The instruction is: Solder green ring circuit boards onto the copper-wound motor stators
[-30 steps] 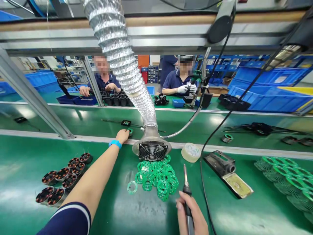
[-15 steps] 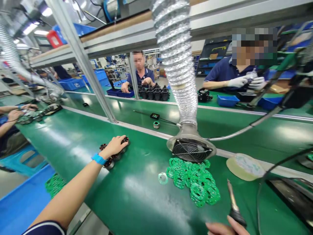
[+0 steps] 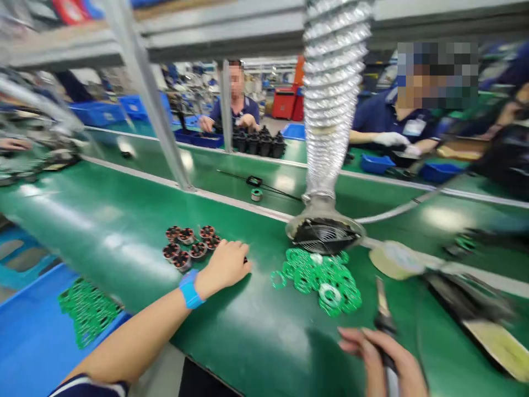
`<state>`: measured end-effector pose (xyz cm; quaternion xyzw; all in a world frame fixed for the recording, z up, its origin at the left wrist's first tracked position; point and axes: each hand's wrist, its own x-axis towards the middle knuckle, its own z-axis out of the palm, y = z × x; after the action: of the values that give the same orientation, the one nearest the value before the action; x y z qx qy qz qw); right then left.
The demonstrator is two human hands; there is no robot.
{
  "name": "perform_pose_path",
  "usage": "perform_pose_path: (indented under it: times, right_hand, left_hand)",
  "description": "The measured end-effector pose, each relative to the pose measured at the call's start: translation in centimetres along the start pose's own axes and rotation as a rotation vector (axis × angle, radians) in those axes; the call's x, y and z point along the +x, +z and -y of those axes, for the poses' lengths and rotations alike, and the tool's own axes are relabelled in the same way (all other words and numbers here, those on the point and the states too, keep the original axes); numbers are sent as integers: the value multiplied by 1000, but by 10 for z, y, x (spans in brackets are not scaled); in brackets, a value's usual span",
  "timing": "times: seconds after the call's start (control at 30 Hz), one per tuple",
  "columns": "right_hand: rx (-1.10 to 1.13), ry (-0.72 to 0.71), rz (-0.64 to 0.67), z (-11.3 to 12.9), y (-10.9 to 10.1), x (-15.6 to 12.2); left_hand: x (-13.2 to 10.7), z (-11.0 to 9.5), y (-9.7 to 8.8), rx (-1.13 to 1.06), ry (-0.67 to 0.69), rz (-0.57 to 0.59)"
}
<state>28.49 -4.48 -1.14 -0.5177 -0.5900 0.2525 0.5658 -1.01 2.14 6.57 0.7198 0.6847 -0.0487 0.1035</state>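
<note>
My left hand (image 3: 229,264), with a blue wristband, is closed over a small round part just above the green bench. Only a dark edge of the part shows by the fingertips; it appears to be a motor stator like those beside it. Several motor stators (image 3: 198,250) with copper windings and dark tops stand grouped to the left of this hand. At the lower right my right hand (image 3: 386,353) grips a soldering iron (image 3: 384,320), its tip pointing away from me. Green ring-shaped circuit boards (image 3: 303,278) lie in a loose pile between the hands.
A fume extractor hood (image 3: 326,234) on a silver duct hangs low behind the boards. A blue bin (image 3: 31,336) with more green boards is at the lower left. A yellowish disc (image 3: 394,260) and a dark tray (image 3: 458,309) lie right. Two co-workers sit across the bench.
My left hand has moved right, off the stator group, with a part in it. My right hand has come further into view, now around the iron's handle. The camera view has shifted.
</note>
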Motion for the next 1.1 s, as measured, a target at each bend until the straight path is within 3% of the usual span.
perform_pose_path:
  times: [0.07, 0.17, 0.27, 0.33, 0.5, 0.73, 0.87, 1.1]
  right_hand:
    - [-152, 22, 124, 9, 7, -2]
    - [-309, 90, 315, 15, 18, 1]
    - [-418, 111, 372, 16, 30, 4]
    - [-492, 55, 413, 15, 40, 6]
    - [-557, 7, 469, 8, 65, 17]
    - [-596, -8, 497, 5, 66, 16]
    - [-561, -14, 503, 9, 55, 14]
    - [-327, -80, 389, 19, 8, 5]
  left_hand:
    - [-10, -9, 4, -30, 79, 65]
    - [-18, -7, 11, -130, 197, 205]
    - [-24, 6, 24, -387, 271, 388]
    - [-26, 14, 35, -479, 338, 424]
    - [-24, 20, 59, -495, 427, 183]
    - [-16, -7, 68, -670, 542, 87]
    - [-14, -30, 63, -654, 516, 127]
    - [-4, -40, 60, -350, 750, 31]
